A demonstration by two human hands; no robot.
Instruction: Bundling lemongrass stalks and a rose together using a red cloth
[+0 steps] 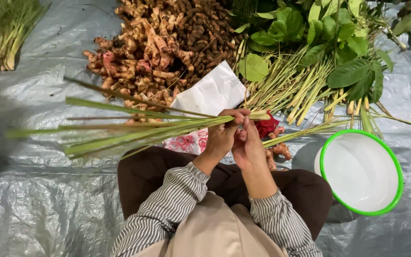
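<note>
While the person sits cross-legged on the grey tarp (39, 204), both hands meet just above the knees: the left hand (220, 138) is curled tight round the thick end of a lemongrass bundle (134, 128) whose blades fan out leftward, probably to keep the stalks together, and the right hand (248, 145), fingers bent, pinches at that same end. A white bowl (360, 171) with a green rim sits near right; farther off lie red rubber bands (184, 141), a white sheet (212, 93), a ginger heap (153, 52) and leafy greens (319, 38).
</note>
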